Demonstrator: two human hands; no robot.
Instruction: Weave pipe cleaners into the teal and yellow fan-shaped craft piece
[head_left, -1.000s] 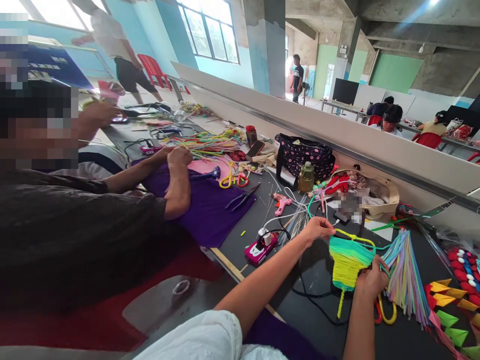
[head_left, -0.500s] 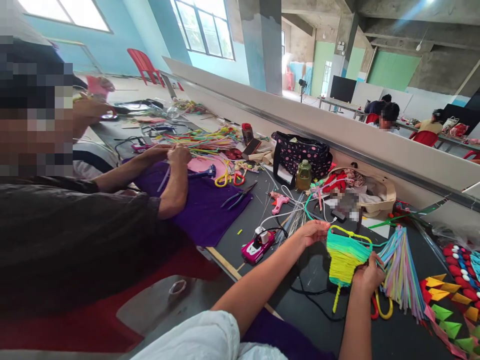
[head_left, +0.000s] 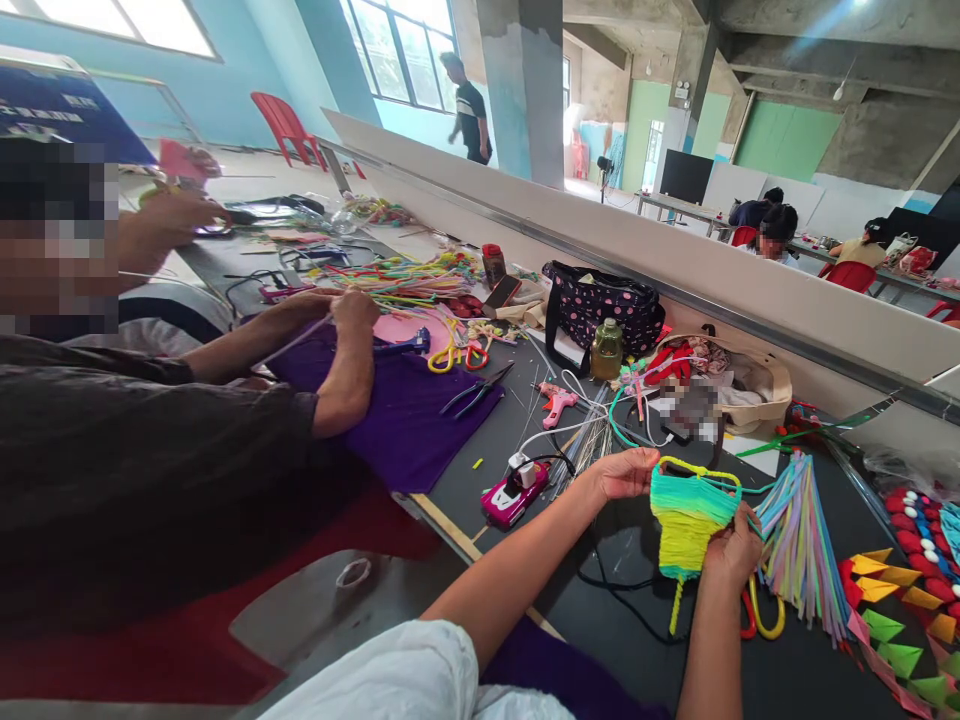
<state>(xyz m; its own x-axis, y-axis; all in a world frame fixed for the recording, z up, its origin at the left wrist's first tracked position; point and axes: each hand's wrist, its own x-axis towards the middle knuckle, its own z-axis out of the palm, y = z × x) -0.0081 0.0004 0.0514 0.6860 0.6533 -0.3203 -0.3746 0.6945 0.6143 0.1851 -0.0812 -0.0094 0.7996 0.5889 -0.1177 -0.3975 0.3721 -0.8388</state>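
Note:
A yarn-wrapped frame [head_left: 686, 520], turquoise at the top and bottom and yellow between, is held up over the dark table. A yellow twisted stem hangs from its lower end, and a yellow edge runs along its top. My left hand [head_left: 628, 474] pinches its upper left corner. On the right side, my right hand [head_left: 733, 548] grips the frame with fingers curled, partly hidden behind it. A turquoise strand [head_left: 759, 490] runs off to the right at the upper right corner. Below my right hand lie scissors with yellow and red handles [head_left: 769, 612].
Pastel pipe cleaners [head_left: 802, 550] fan out at right beside folded-paper shapes [head_left: 881, 580]. A pink glue gun [head_left: 556, 403], a magenta power strip [head_left: 515, 495], pliers [head_left: 476, 390], a bottle [head_left: 607, 350] and a bag [head_left: 600, 310] stand farther off. A co-worker's hands [head_left: 341, 308] work at left.
The frame and both my hands have shifted slightly left; my grip stays the same. The co-worker at left has leaned a little, and a walking person has appeared by the window.

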